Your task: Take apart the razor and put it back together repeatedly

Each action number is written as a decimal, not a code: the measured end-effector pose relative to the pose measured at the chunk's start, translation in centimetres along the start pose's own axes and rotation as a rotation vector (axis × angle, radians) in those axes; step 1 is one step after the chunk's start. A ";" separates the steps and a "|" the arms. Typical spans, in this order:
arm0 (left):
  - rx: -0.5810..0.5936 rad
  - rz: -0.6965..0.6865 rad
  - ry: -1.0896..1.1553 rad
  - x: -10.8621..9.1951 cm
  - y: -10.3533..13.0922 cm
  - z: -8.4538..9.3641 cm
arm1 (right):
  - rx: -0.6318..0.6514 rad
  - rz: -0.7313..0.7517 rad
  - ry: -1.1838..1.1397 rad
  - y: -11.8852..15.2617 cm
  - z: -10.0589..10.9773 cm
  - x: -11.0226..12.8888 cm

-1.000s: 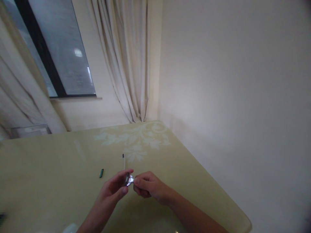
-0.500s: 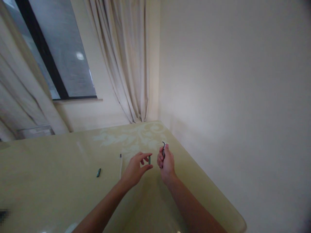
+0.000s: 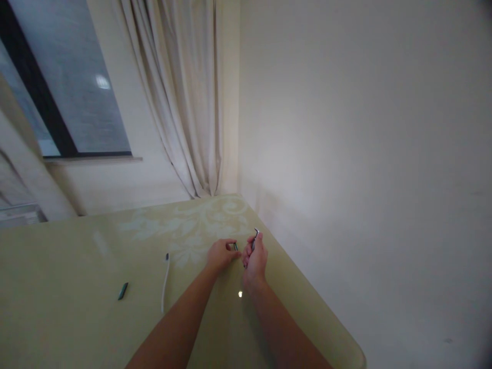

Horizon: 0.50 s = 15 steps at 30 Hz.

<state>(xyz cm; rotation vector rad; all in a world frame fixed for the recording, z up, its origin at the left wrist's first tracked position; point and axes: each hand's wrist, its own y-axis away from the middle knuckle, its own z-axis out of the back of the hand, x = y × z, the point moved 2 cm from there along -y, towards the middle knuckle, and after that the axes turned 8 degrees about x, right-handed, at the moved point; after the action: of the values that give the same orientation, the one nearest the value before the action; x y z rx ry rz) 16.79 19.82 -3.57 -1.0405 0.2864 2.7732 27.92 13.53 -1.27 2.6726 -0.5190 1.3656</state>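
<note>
My left hand [image 3: 221,255] pinches a small dark green bar [image 3: 236,246] between thumb and forefinger, above the table. Close by on its right, my right hand [image 3: 255,258] is closed around a slim dark and silver tool [image 3: 253,241] whose thin bent tip points up past the thumb. Most of that tool is hidden in the fist, so its kind is unclear. A second dark green bar [image 3: 123,291] lies on the table to the left. Between it and my left forearm lies a thin white strip [image 3: 165,284] with a dark end.
The pale green glossy table [image 3: 77,261] has a white floral pattern and meets the wall [image 3: 346,154] on the right. Behind it hang beige curtains [image 3: 184,102] beside a dark-framed window [image 3: 77,77].
My hands have come nearer each other, and the green bar in my left hand has tilted. The view has swung, so the table things appear farther left and the window is more cut off.
</note>
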 end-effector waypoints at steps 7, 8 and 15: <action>-0.001 0.007 -0.025 -0.2 -0.1 0.1 | -0.003 -0.026 0.010 -0.2 0.4 -0.6; -0.007 0.000 -0.034 -0.3 0.1 0.1 | 0.005 -0.031 0.022 -0.1 0.4 -0.8; -0.063 -0.107 -0.081 -0.7 4.8 0.4 | 0.086 0.104 0.343 -0.2 0.4 0.3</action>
<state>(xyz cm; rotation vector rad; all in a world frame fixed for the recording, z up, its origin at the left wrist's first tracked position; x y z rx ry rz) 16.03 15.24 -2.25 -0.9260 0.1299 2.7352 28.48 13.58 -1.20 2.4221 -0.5765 1.8649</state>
